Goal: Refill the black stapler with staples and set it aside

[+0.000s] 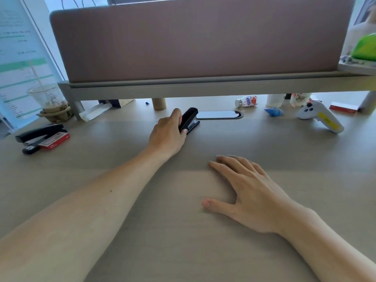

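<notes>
A black stapler [191, 119] lies on the desk near the back, just in front of an oval cable port. My left hand [167, 135] reaches far forward and wraps its fingers and thumb around the stapler's near end. My right hand [244, 190] rests flat on the desk, palm down, fingers spread, holding nothing. At the far left, a second black stapler [38, 134] sits partly on a red staple box [55, 140].
A brown partition screen [203, 37] on a grey rail overhangs the desk's back. Beneath it stand a wooden peg [159, 103], a small bottle [246, 101], cups, a blue wrapper [273, 111] and a white-and-yellow controller [321, 119]. An iced drink cup [50, 102] stands at the left.
</notes>
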{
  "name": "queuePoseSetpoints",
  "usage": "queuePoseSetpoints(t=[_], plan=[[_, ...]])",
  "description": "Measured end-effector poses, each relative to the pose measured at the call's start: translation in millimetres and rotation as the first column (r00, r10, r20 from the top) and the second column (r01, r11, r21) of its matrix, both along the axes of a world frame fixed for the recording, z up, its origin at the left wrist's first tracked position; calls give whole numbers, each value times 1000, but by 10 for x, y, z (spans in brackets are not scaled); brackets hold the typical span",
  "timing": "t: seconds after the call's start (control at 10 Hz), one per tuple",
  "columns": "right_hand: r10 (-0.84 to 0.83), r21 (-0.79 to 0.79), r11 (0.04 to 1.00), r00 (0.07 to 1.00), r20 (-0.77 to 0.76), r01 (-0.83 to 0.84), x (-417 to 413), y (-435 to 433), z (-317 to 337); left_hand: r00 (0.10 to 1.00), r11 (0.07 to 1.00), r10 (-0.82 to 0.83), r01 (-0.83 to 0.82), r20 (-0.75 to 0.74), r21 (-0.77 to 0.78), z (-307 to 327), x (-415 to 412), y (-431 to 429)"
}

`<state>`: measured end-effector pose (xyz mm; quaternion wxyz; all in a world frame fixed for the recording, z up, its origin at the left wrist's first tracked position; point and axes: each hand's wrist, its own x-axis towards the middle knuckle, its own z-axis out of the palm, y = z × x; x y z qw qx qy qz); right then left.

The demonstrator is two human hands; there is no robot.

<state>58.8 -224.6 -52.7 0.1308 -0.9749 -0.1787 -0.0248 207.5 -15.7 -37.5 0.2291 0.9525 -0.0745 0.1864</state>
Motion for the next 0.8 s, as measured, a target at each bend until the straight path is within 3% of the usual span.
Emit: queuePoseSetpoints(t=[0.5, 0.6, 0.7, 0.8], plan=[[7, 2, 1000, 1000, 4, -7, -14, -2, 13, 1000, 998, 29, -30, 3, 47, 23, 14, -29], [8, 0, 1000, 1000, -11, -8, -17, 7, 26, 997, 996, 52, -56, 63, 64, 110, -88, 31], [5, 21, 1000, 1000, -28, -5, -64, 6, 55, 993, 999, -44, 45, 109, -4, 236, -304, 181], [6, -12, 1000, 1000, -14, -6, -152, 21, 97, 974, 977, -215, 213, 66, 25, 227, -676, 292]])
